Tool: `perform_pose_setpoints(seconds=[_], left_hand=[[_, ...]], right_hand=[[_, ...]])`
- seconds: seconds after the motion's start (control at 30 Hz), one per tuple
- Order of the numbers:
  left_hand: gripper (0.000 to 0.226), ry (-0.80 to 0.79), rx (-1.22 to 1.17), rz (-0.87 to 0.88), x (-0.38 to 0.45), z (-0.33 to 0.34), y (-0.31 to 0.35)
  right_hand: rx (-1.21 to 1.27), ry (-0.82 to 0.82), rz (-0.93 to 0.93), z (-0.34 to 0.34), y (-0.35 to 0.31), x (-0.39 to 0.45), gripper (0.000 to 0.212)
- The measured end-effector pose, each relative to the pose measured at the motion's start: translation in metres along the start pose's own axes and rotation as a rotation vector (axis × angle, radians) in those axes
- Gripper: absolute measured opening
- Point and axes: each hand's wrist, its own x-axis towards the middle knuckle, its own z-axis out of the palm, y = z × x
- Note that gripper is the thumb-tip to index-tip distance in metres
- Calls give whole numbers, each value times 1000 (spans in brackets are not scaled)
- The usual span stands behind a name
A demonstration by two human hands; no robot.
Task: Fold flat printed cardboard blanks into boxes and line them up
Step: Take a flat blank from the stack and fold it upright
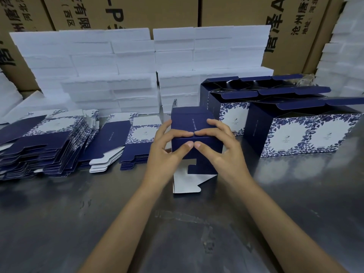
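Two hands work one box (194,123) at the middle of the table (197,223). The fingers of the left hand (167,146) curl over the box's upper face from the left, and its thumb presses the near face; the right hand (218,144) mirrors this from the right. The forefinger tips meet along a fold line on top and the thumb tips meet just below, so both hands pinch the same seam. Judgement: the paired grip squares the dark blue shell and holds a flap shut while the end is closed.

Just below the thumbs, a notched blue panel and a white-backed flap (187,183) hang loose toward the person, the flap resting on the table. Judgement: this end is not yet tucked, so the box is only partly formed.

Left of the hands, well apart, lie fanned stacks of flat blanks (49,146), with a smaller stack (137,142) nearer the left fingers. Judgement: supply sits on the left for pickup.

Right of the hands, finished boxes (303,133) stand in rows with lids open, the nearest row just beside the right knuckles. Judgement: output is lined up on that side, and the held box belongs at the row's open end.

Beyond the fingers, white foam blocks (118,62) are stacked against brown cartons (157,12).
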Motion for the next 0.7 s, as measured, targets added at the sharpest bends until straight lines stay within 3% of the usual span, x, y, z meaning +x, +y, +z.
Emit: perform_pose_setpoints(seconds=[0.2, 0.7], left_hand=[[19, 70, -33, -3, 0, 4, -1], [22, -3, -97, -39, 3, -2, -5]], right_hand=[[30, 36, 39, 4, -3, 3, 25], [144, -54, 74, -7, 1, 6, 23]])
